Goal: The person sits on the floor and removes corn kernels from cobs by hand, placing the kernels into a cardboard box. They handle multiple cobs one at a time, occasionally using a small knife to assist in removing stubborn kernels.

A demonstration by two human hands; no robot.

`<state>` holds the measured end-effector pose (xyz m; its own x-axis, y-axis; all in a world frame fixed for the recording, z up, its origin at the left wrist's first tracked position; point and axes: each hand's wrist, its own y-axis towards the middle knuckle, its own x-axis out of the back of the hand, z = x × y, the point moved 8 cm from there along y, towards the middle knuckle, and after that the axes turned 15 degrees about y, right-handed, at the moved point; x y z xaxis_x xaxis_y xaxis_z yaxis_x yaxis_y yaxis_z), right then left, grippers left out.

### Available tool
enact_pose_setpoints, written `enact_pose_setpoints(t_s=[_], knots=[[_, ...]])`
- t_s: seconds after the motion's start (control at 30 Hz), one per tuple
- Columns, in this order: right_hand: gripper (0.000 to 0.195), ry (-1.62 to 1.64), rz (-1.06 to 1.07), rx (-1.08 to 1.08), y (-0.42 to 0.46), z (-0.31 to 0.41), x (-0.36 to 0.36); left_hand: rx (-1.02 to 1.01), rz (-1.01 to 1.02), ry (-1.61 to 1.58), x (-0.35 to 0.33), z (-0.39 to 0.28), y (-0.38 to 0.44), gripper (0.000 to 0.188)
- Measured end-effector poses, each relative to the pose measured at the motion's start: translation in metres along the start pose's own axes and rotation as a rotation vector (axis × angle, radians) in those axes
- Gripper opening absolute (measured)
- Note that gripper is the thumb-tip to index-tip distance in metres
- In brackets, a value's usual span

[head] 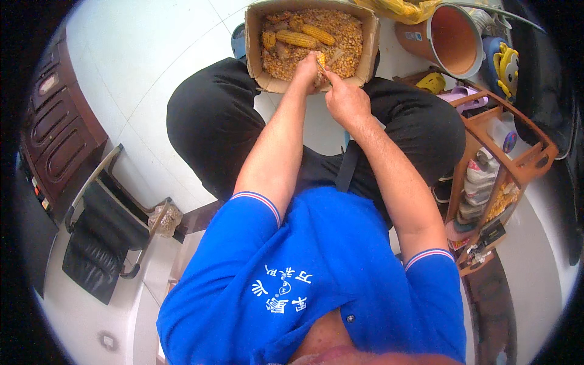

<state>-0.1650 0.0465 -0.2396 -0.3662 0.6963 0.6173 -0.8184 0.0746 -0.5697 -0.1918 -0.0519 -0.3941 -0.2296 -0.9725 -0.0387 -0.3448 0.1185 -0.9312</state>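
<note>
A cardboard box (373, 50) of loose corn kernels stands in front of me, between my knees. Several ears of corn (296, 39) lie on the kernels towards its far side. Over the box's near edge, my left hand (308, 73) is closed around another ear of corn (321, 59), mostly hidden by the fingers. My right hand (347, 98) grips a thin metal tool (321, 66), whose tip meets the held ear; its exact kind cannot be told.
An orange-brown bucket (435, 41) lies tilted at the upper right, beside a yellow plastic bag (406, 10). A wooden shoe rack (524, 159) with footwear stands at right. A black chair (109, 228) is at left, near a bag of pale items (165, 220).
</note>
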Motion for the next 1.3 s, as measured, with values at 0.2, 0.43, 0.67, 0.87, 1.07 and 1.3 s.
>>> enact_pose_setpoints(t_s=[0.2, 0.43, 0.67, 0.87, 1.07, 1.3], knots=[[0.042, 0.034, -0.027, -0.042, 0.009, 0.000, -0.006, 0.093, -0.109, -0.075, 0.009, 0.017, 0.025, 0.062], [0.042, 0.056, -0.024, -0.075, 0.011, -0.002, -0.002, -0.065, -0.050, 0.137, 0.001, 0.005, 0.019, 0.063], [0.042, 0.093, -0.149, -0.164, 0.023, -0.015, 0.023, 0.031, 0.149, -0.168, -0.011, 0.016, 0.028, 0.055], [0.043, 0.059, -0.073, -0.030, -0.005, -0.005, 0.023, -0.160, 0.099, -0.113, -0.007, 0.001, 0.019, 0.047], [0.041, 0.049, -0.015, -0.042, -0.017, 0.006, 0.024, -0.084, 0.046, -0.113, -0.003, 0.006, 0.019, 0.049], [0.041, 0.031, -0.003, -0.057, -0.023, 0.002, 0.025, -0.074, 0.066, -0.160, -0.006, -0.002, 0.011, 0.057]])
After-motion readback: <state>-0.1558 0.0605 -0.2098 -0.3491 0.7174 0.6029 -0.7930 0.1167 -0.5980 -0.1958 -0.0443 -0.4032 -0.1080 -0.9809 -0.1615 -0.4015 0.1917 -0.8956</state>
